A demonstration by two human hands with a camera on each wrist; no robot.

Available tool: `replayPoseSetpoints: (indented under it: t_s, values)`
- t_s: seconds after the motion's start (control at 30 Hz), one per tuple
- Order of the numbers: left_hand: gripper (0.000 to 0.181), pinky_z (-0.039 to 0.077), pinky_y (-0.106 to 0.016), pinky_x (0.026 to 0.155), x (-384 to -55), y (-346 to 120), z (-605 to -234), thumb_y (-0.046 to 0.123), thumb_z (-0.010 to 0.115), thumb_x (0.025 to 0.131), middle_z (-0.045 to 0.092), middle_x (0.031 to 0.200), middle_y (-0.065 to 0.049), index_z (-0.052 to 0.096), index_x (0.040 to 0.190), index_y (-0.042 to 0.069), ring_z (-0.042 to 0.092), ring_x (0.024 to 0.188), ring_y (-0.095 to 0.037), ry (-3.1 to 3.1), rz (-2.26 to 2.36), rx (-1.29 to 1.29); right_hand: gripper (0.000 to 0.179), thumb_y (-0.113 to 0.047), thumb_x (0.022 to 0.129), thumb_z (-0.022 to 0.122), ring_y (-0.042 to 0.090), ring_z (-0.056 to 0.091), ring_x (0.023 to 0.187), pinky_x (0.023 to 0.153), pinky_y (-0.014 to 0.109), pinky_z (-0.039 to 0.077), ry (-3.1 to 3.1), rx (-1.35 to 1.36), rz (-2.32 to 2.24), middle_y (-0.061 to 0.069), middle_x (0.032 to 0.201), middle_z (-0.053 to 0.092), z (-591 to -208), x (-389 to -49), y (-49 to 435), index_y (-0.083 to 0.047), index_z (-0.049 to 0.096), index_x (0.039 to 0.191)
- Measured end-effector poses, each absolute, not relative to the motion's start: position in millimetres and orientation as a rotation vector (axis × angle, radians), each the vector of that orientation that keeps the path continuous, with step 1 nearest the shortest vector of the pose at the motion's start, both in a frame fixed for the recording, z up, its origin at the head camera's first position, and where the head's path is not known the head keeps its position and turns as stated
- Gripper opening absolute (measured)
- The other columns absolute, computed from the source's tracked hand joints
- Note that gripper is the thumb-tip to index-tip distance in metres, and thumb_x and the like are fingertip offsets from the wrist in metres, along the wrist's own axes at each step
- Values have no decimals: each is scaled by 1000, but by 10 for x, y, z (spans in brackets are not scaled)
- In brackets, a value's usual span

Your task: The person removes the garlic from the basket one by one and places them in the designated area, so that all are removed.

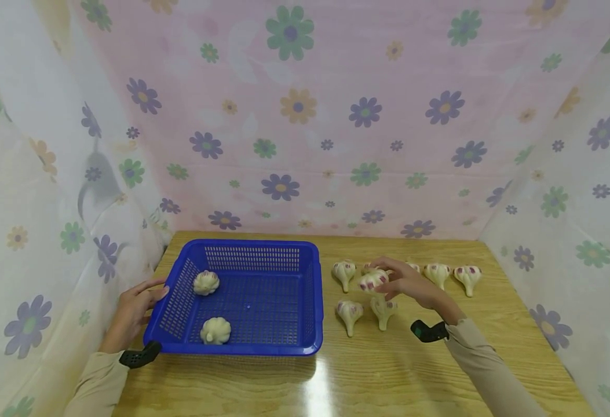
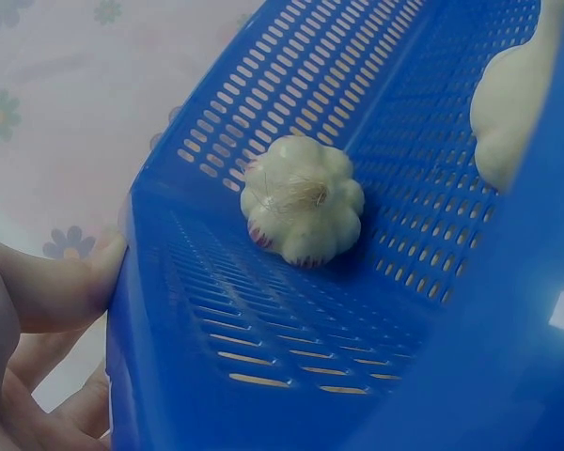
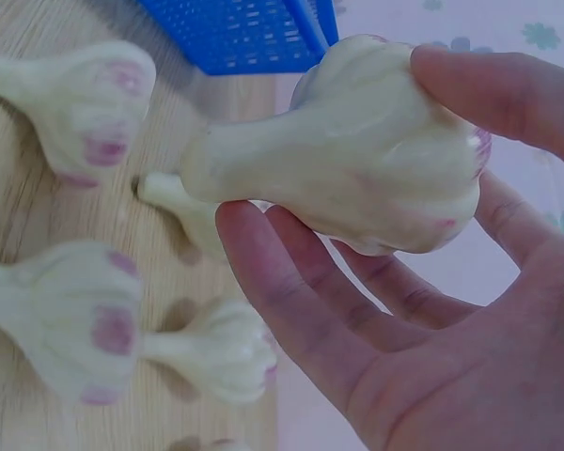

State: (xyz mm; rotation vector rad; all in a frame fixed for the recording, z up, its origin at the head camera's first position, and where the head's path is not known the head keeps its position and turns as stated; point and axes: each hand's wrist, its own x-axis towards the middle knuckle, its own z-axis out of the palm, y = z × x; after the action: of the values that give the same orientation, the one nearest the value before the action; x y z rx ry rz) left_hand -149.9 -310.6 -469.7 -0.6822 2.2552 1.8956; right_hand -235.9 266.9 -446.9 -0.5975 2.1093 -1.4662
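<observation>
Flowered cloth (image 1: 336, 75) backs a worktop (image 1: 263, 385). Right of the blue basket (image 1: 232, 350), the right hand (image 1: 414, 285) grips a raised garlic bulb (image 1: 373, 281) in its fingers; a loose pinch could drop it onto nearby bulbs (image 1: 349, 314). The left hand (image 1: 131, 311) touches the basket's left rim, fingers loose.

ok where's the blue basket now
In the head view, the blue basket sits on the left of the table, two garlic bulbs inside, with the left hand at its left rim.

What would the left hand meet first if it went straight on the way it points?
The left rim of the blue basket; the left hand seems close against it, though contact is unclear.
</observation>
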Motion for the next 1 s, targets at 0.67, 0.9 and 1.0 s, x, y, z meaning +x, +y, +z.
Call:
replayPoseSetpoints:
  t_s: [0.67,0.9,1.0]
  values:
    - [61,54,-34,69,-1495,-3110,-4701,30,61,92,66,87,10,38,143,6,64,80,-12,2280,1876,-681,62,-21,91,64,51,29,126,75,48,53,2181,-380,-1513,27,148,16,-4628,-2250,3093,-1,34,141]
    - [62,54,-34,68,-1490,-3102,-4706,31,61,92,66,86,9,37,144,6,63,78,-11,2277,1878,-677,67,-20,92,62,54,24,129,75,49,52,2173,-300,-1524,30,150,2,-4735,-2208,3256,3,25,144]
    - [62,53,-34,67,-1487,-3099,-4709,31,61,92,66,87,8,37,144,6,63,78,-12,2279,1883,-672,68,-22,93,60,53,32,125,75,48,53,2182,-270,-1523,28,152,-4,-4793,-2205,3321,4,24,144]
